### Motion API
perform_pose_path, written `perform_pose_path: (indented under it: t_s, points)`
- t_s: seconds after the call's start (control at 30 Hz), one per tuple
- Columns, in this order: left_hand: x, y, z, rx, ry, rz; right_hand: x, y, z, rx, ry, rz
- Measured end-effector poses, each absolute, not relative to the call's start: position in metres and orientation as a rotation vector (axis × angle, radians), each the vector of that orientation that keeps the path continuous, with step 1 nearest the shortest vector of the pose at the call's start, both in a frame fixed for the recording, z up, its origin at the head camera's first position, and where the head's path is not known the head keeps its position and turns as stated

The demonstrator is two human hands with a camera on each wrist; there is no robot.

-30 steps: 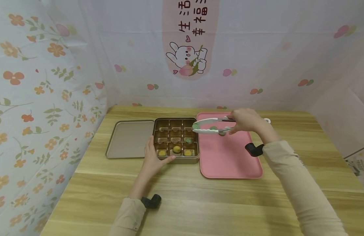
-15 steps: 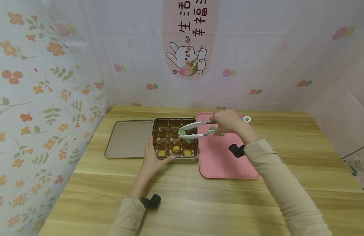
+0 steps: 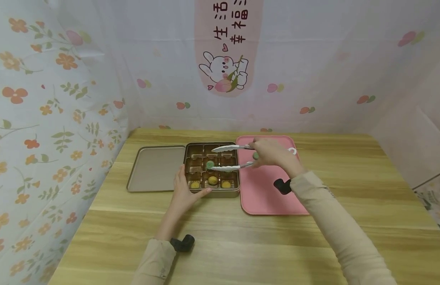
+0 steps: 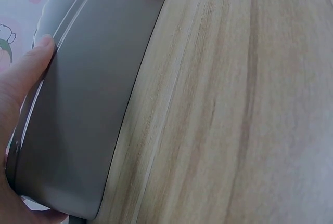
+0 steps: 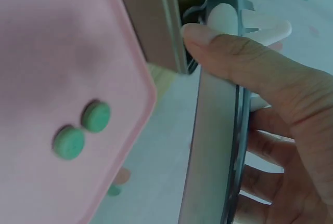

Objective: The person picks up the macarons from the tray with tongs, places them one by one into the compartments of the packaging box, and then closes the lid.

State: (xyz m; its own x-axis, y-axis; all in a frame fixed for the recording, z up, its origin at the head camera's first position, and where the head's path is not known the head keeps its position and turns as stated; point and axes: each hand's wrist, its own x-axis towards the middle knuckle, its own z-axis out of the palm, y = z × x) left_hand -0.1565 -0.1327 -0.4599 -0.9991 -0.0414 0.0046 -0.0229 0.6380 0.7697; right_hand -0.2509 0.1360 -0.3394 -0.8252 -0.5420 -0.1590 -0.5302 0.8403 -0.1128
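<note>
My right hand [image 3: 271, 152] grips white-tipped tongs [image 3: 225, 148], thumb on one arm and fingers on the other. Their tips stand apart over a divided tin box [image 3: 221, 194]. A green round cookie-like piece [image 3: 210, 164] lies in the tin's middle compartment, by the tip of the lower tong arm. Another green piece, in the compartment to its right, is mostly hidden behind that arm. Along the front row sit flat yellow pieces [image 3: 195, 185] and a ridged yellow-brown ball [image 3: 213, 180]. My left hand [image 3: 184, 194] rests on the tin's front left corner, thumb on the rim, fingers extended along the side.
A pink tray [image 3: 269, 194] lies right of the tin, bearing two green pieces [image 5: 96, 116] seen in the right wrist view. The flat metal lid [image 3: 155, 168] lies to the left. A printed cloth [image 3: 294, 59] hangs behind the wooden table [image 3: 223, 245].
My right hand has carried the tongs and the green piece left from the tray side over the tin. The tong tips have spread, letting the piece go in the middle compartment. My left hand stays put.
</note>
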Motion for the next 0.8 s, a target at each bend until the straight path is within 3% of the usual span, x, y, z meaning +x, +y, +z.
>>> perform_pose_path:
  t_s: [0.47, 0.8]
  points:
    - [-0.157, -0.136, -0.462, 0.032, -2.81, -1.308, -0.259, 0.229, -0.352, -0.513, 2.881, -0.133]
    - [-0.157, -0.136, -0.463, 0.039, -2.827, -1.286, -0.25, 0.256, -0.365, -0.414, 2.774, -0.128]
